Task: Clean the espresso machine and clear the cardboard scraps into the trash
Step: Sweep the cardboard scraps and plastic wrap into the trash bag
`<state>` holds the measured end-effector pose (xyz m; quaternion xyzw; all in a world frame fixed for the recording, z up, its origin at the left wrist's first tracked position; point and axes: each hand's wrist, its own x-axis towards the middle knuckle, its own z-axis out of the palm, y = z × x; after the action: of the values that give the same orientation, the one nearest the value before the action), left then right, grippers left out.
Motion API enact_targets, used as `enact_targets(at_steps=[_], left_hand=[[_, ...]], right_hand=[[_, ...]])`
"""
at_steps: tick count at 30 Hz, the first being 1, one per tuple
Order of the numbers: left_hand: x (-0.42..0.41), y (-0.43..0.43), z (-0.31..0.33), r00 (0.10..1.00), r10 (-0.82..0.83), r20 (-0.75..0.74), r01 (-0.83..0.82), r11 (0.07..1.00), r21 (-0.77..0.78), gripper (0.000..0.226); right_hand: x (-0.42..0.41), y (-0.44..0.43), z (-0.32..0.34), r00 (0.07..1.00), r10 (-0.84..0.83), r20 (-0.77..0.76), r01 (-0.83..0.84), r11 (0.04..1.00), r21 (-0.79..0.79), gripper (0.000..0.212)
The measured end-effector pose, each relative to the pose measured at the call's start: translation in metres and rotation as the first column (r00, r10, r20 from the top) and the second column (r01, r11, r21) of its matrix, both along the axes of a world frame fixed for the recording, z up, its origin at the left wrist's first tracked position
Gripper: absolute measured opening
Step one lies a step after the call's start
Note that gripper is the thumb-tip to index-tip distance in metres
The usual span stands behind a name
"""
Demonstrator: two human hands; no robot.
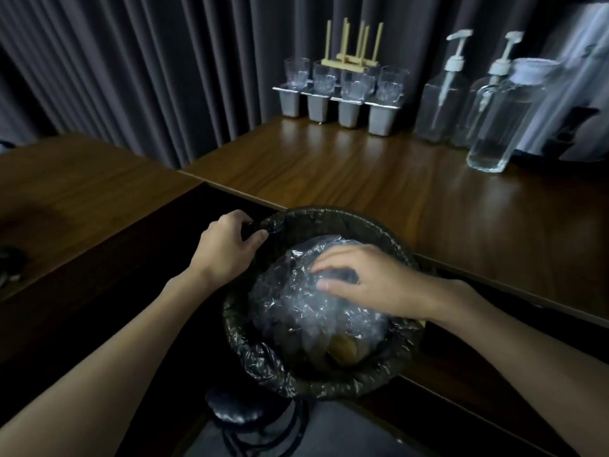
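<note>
A round trash bin [369, 379] lined with a black bag stands below the table's edge. My left hand [230, 247] grips the black liner at the bin's far left rim. Crumpled clear plastic [296, 308] fills the top of the bin, and my right hand [369, 282] lies flat on it with fingers spread, pressing down. Brown scraps [342, 352] show under the plastic near the front. The espresso machine is at most a blurred dark shape at the far right edge.
A brown wooden table [379, 186] runs along the right; a second wooden surface [82, 179] lies left. Several glasses [324, 77] sit on a grey holder, with clear pump bottles [441, 100] beside them. A dark object with cords [237, 413] sits by the bin's base.
</note>
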<state>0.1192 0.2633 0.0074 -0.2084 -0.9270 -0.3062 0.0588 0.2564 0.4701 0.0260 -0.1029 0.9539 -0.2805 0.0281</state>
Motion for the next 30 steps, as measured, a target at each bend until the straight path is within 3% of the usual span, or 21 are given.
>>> enact_targets(at_steps=[2,4,7,9,11,17,23,26,30], left_hand=[[0.0,-0.021,-0.007,0.998,0.064,0.008,-0.064,0.998,-0.011,0.03],[0.0,-0.041,-0.017,0.993,0.114,0.035,-0.114,0.993,-0.018,0.031],[-0.001,-0.064,-0.037,0.982,0.167,0.082,-0.166,0.986,-0.029,0.031],[-0.002,-0.076,-0.052,0.975,0.191,0.115,-0.19,0.982,-0.024,0.031],[-0.003,-0.086,-0.069,0.967,0.21,0.144,-0.211,0.977,-0.011,0.034],[-0.004,-0.118,-0.126,0.929,0.205,0.309,-0.244,0.965,0.096,0.031],[-0.003,-0.145,-0.167,0.801,0.122,0.586,-0.283,0.94,0.192,0.073],[-0.005,-0.15,-0.182,0.771,0.094,0.63,-0.322,0.91,0.259,0.069],[-0.01,-0.151,-0.204,0.734,0.121,0.668,-0.401,0.871,0.284,0.042]], right_hand=[[-0.004,0.004,-0.008,0.957,-0.135,-0.255,0.146,0.989,0.024,0.036],[-0.007,0.006,-0.023,0.897,-0.288,-0.336,0.305,0.952,-0.003,0.044],[-0.011,-0.002,-0.047,0.898,-0.434,-0.077,0.419,0.895,-0.155,0.058],[-0.017,-0.011,-0.062,0.879,-0.461,0.122,0.477,0.846,-0.238,0.058],[-0.025,-0.02,-0.078,0.85,-0.474,0.229,0.523,0.808,-0.271,0.051],[-0.042,-0.045,-0.133,0.806,-0.52,0.283,0.587,0.763,-0.27,0.04],[-0.06,-0.054,-0.173,0.71,-0.622,0.33,0.7,0.674,-0.238,0.039],[-0.073,-0.054,-0.188,0.67,-0.658,0.342,0.738,0.64,-0.215,0.04],[-0.089,-0.064,-0.208,0.661,-0.666,0.345,0.747,0.624,-0.227,0.039]])
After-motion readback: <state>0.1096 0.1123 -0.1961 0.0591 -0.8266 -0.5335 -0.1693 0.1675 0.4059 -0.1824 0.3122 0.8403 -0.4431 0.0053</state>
